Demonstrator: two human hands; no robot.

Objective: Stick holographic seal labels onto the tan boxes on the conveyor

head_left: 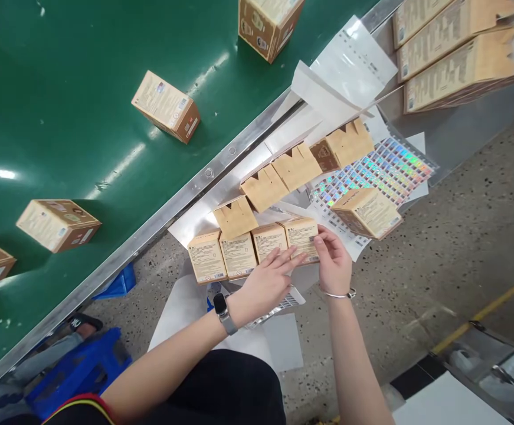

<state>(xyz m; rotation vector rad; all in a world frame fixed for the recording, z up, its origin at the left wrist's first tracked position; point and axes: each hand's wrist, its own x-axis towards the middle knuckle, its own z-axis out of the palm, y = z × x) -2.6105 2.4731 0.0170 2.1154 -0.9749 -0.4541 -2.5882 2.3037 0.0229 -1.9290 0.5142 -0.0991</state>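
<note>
A row of small printed cardboard boxes (238, 258) stands side by side in front of me. My left hand (272, 277) lies across the right part of this row, fingers stretched out and touching the fronts of the boxes. At the row's right end, my right hand (334, 257) has its thumb on the front of the last box (298, 233) and its fingers at that box's side edge. A small dark patch shows by the thumb; I cannot tell if it is a sticker. Behind the row are boxes with tan top flaps (296, 168). Shiny holographic sticker sheets (380, 171) lie to the right.
A lone box (367, 212) rests on the sticker sheets. Several boxes (167, 106) sit on the green conveyor belt (62, 118), bordered by a metal rail (221, 162). Larger boxes (451, 71) stand at upper right, near white backing sheets (354, 62). A blue stool (79, 372) is at lower left.
</note>
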